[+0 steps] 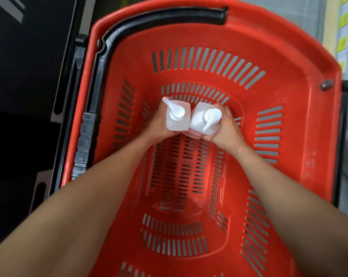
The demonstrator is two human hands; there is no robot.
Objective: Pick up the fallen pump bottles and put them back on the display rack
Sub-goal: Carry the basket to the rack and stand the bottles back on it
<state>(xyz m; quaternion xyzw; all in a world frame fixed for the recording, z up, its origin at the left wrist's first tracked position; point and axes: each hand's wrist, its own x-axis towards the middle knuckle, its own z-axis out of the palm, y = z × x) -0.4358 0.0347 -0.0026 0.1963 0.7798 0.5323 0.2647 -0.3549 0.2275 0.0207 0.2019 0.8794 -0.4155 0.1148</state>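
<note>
Two white pump bottles stand upright side by side inside a red slotted shopping basket, seen from above. My left hand grips the left pump bottle, whose nozzle points up-left. My right hand grips the right pump bottle, whose nozzle points down-left. The two bottles touch each other near the basket's middle. Both forearms reach down into the basket from the bottom of the view. The bottles' lower parts are hidden.
The basket's black handle lies folded along its far and left rim. Dark panels stand to the left of the basket. A pale surface with yellow tags shows at the right edge.
</note>
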